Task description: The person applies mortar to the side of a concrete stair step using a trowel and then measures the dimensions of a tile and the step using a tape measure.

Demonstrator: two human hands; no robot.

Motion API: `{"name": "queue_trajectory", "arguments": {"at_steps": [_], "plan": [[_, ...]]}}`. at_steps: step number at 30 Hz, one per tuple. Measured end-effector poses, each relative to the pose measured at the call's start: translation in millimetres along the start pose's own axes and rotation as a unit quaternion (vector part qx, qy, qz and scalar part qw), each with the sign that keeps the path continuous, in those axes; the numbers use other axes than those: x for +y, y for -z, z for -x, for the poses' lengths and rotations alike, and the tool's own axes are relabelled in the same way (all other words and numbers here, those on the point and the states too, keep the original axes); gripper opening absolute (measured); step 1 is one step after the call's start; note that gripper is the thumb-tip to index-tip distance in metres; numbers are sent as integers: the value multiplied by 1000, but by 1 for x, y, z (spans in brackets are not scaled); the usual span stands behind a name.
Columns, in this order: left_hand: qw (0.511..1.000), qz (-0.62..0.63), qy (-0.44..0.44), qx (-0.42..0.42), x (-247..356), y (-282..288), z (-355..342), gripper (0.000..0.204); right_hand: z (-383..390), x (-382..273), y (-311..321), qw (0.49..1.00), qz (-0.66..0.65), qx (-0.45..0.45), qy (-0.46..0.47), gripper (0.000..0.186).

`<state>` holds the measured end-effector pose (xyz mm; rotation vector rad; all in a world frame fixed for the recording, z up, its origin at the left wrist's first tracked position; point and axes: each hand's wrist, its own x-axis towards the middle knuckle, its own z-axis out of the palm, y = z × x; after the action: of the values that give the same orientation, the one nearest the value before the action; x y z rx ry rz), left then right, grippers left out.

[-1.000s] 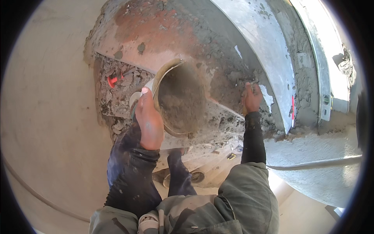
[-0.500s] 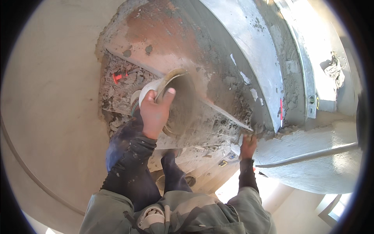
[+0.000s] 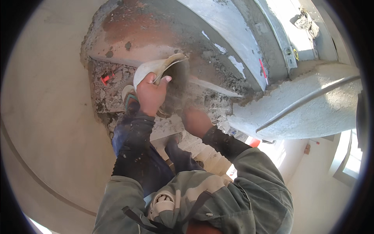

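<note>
My left hand (image 3: 152,93) grips the rim of a white bucket (image 3: 145,71), with the thumb over the edge. The bucket is tilted, and grey cement-like residue coats its dark inside. Close by the bucket's mouth is my right hand (image 3: 198,123), its fingers curled closed and a little blurred. Whatever it may hold is hidden. Beneath both hands are curved steps, and wet grey mortar (image 3: 222,78) covers part of the step beyond the bucket.
A red-handled tool (image 3: 105,79) lies on rubble at the left. A red and white pencil-like stick (image 3: 263,70) rests by a pale curved riser (image 3: 233,27). A metal level (image 3: 289,56) stands farther right. A plastered curved wall (image 3: 296,101) borders the right side.
My right hand has come from the step's right end leftward to the bucket's mouth. My left hand still holds the bucket. The whole view has shifted.
</note>
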<state>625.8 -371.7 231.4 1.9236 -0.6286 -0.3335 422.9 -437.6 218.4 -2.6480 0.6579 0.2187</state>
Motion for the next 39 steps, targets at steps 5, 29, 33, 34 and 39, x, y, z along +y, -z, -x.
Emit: {"name": "queue_trajectory", "arguments": {"at_steps": [5,29,33,34,39], "plan": [[995,18,-46,-88,18,-5,22,40,-18,77,10,991,-10,30,-129,26],[966,226,97,-74,6,-5,25,36,15,39,9,813,-485,-222,-233,33],[961,219,152,-70,-3,5,18,38,24,52,10,846,-438,-207,-224,36],[962,220,146,-69,-6,6,14,39,25,51,13,849,-434,-202,-224,37],[964,194,182,-28,-15,25,7,41,33,43,42,915,-358,-168,-80,31]]}}
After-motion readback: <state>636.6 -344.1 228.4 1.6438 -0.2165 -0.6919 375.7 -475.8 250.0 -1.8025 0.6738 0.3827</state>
